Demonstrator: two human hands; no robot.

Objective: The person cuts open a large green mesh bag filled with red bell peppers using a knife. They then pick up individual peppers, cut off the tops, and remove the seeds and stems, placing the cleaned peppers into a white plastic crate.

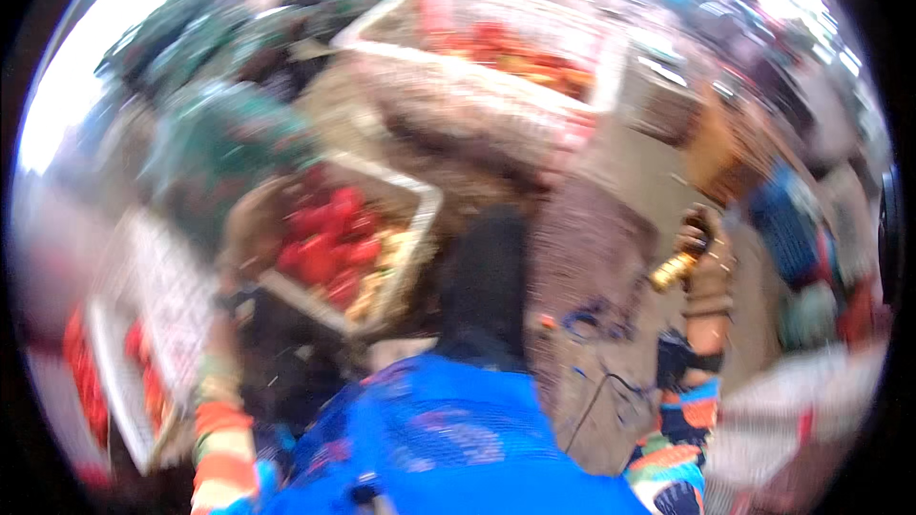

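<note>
Motion blurs the whole view. My left hand, in a brownish glove, is at the left side of a white crate. Glossy red vegetables that look like peppers lie in this crate, with paler yellowish pieces along its right side. The left fingers are smeared, so I cannot make out whether they grip anything. Off to the right, my right hand, also gloved, is closed around a short, shiny gold-coloured cylinder that points down to the left.
A larger pale crate with red and orange produce stands ahead. Green net sacks are piled at the left. Another white crate with red produce is at the lower left. Dark cords lie beside the right arm; a blue crate stands farther right.
</note>
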